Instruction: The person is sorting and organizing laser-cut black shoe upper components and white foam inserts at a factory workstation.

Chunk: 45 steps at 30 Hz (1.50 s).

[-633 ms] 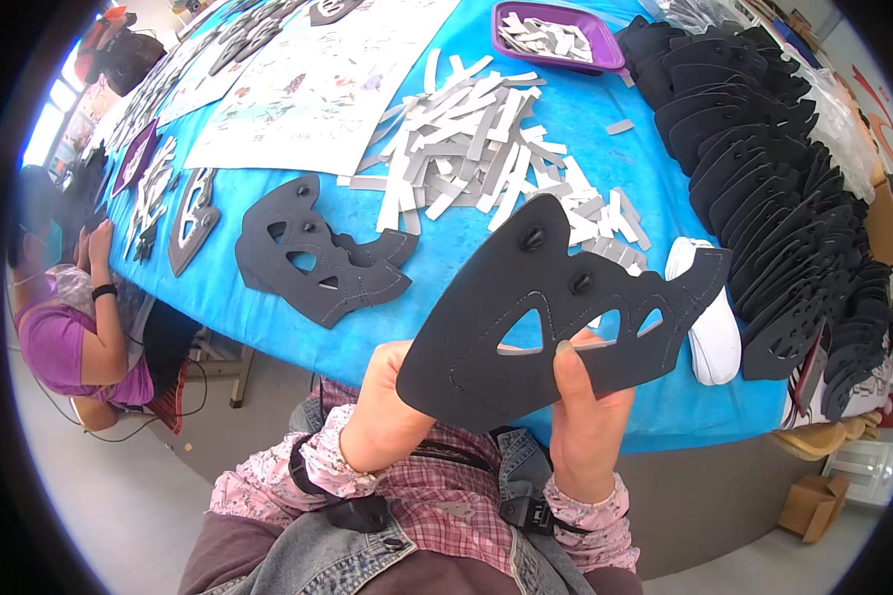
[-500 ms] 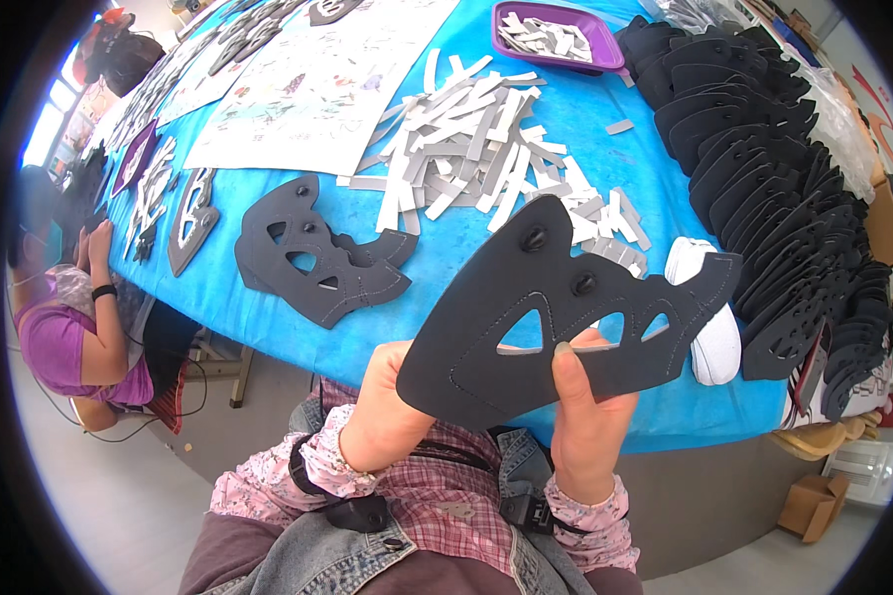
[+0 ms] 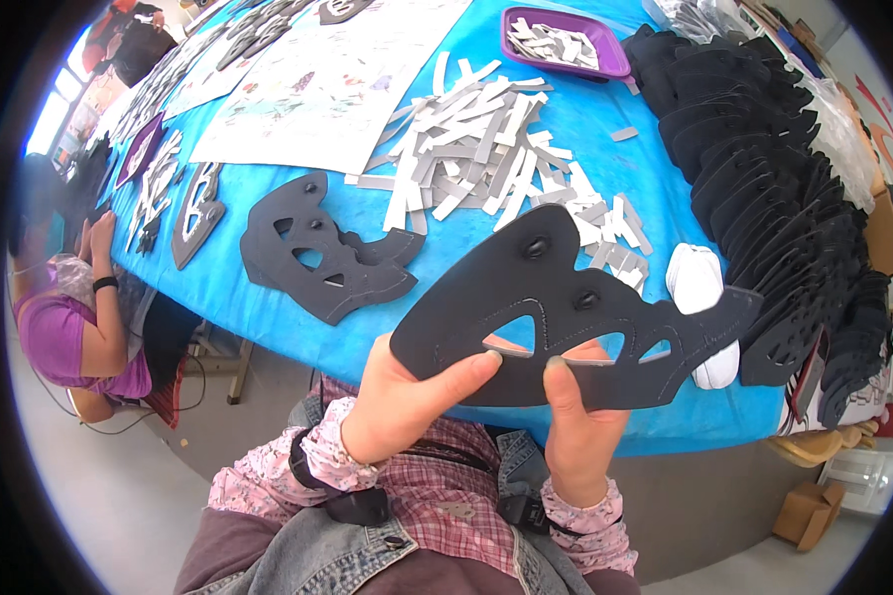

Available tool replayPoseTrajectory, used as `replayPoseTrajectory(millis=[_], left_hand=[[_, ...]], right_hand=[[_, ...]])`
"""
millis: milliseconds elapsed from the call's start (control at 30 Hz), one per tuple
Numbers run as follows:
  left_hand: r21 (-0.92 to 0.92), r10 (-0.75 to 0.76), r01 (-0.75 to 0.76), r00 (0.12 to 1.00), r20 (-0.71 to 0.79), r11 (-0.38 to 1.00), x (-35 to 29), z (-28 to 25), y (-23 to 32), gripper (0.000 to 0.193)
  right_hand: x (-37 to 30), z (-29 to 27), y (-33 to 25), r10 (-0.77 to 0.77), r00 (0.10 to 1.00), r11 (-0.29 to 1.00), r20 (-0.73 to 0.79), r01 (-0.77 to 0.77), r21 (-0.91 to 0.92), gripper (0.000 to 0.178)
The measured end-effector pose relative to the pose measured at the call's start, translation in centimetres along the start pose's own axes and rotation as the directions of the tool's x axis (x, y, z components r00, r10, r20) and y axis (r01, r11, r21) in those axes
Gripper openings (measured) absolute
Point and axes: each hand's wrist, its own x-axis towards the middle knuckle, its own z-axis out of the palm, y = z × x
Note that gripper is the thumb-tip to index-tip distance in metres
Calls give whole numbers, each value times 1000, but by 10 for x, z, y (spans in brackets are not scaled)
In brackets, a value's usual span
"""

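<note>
I hold a black stitched panel, shaped like a shoe upper, above the table's front edge. It has triangular cut-outs and two round black studs. My left hand grips its lower left side, thumb on the front by the first cut-out, fingers hidden behind. Below the middle cut-out, the thumb of my right hand presses the front while the other fingers support the back. Similar black panels lie overlapping on the table to the left. Beyond the held panel is a heap of grey and white strips.
A purple tray of strips stands at the back. Many black panels are stacked along the right, beside a white rounded object partly covered. A printed sheet lies back left. At far left sits a person in purple.
My left thumb has come round to the panel's front, by the first cut-out. The panel has turned slightly clockwise, its right tip lower and further right.
</note>
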Motion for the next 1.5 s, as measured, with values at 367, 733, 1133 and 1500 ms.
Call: replayPoseTrajectory(millis=[367, 733, 1133, 1500], left_hand=[[-105, -210, 279, 879, 428, 954, -1, -34, 5, 92], [211, -221, 179, 956, 194, 961, -8, -59, 17, 81], [720, 367, -338, 922, 124, 606, 3, -50, -15, 91], [870, 247, -415, 902, 355, 265, 0, -32, -16, 66]], right_hand=[[-9, -42, -32, -375, 866, 187, 331, 420, -888, 19], [-7, 0, -20, -58, 765, 269, 641, 631, -728, 46], [6, -12, -14, -31, 781, 371, 624, 588, -718, 35], [54, -112, -34, -329, 918, -234, 223, 150, -961, 43]])
